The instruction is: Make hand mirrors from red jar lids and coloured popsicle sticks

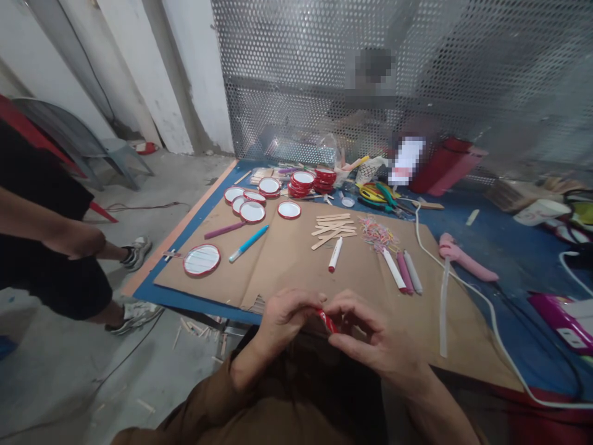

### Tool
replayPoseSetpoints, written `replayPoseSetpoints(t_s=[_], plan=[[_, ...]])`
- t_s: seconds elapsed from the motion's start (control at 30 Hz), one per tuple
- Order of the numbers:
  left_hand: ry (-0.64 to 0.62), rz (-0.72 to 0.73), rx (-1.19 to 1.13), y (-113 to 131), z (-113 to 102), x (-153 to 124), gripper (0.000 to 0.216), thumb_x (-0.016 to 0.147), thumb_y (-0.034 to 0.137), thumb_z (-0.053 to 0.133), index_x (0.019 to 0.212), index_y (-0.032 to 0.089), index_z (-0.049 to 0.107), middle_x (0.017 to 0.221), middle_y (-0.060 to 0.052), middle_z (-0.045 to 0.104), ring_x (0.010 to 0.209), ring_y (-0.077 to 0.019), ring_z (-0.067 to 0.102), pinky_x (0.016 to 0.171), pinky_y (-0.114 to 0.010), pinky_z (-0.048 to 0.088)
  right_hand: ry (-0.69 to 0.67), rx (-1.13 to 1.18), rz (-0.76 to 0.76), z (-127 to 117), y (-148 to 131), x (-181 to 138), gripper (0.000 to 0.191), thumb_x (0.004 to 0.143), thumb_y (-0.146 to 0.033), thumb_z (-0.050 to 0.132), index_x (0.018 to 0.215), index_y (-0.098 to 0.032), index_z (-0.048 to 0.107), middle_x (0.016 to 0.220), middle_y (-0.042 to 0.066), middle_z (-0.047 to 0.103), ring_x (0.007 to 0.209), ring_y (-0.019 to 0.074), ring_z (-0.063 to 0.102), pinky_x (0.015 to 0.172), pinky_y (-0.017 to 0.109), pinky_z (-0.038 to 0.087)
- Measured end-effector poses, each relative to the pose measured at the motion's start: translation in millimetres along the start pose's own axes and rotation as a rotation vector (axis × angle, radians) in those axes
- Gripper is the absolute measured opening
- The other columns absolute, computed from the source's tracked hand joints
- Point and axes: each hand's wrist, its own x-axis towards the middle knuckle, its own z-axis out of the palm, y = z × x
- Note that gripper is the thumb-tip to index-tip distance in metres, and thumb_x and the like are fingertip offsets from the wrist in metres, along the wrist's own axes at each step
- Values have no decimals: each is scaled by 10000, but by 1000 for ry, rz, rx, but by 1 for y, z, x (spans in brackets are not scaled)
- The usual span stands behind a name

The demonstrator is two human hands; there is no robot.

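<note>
Hands: left hand (285,318) and right hand (370,343) both pinch a small red piece (328,321), fingertips closed on it from either side. It's held in the air at the near edge of the tabletop (509,247), above the lap. Cardboard sheet (296,266) lies just beyond. On it: red-rimmed lids (252,212), blue marker (248,243), wooden sticks (333,225), rubber bands (377,235). Pink glue gun (466,258) sits right of the sheet. Another person (41,247) stands at far left.

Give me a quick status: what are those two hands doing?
Left hand and right hand both pinching a small red-and-white piece. Held over near edge of brown cardboard sheet. Red-capped white marker lies beyond, apart.
</note>
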Motion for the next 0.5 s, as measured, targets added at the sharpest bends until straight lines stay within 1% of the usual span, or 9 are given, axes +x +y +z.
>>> replayPoseSetpoints(t_s=[0.2,0.33,0.5], plan=[[5,48,55,0,0,2,146,894,159,583,825,212,700,874,-20,773,802,-132,713,741,-234,554,-16,25,28,-1,-2,1,48,850,-241,674,887,-229,645,849,-4,595,764,119,568,677,216,455],[1,52,82,1,0,3,140,896,162,584,835,211,700,865,-20,773,787,-133,708,732,-234,549,11,46,38,-1,2,-1,89,850,-282,683,917,-230,655,860,2,601,765,123,573,678,221,459],[-9,78,125,1,1,4,125,895,165,597,835,206,698,812,-18,759,756,-132,695,710,-225,540,44,120,127,-5,6,-7,152,856,-368,682,920,-233,659,836,-2,613,711,113,589,628,205,465]])
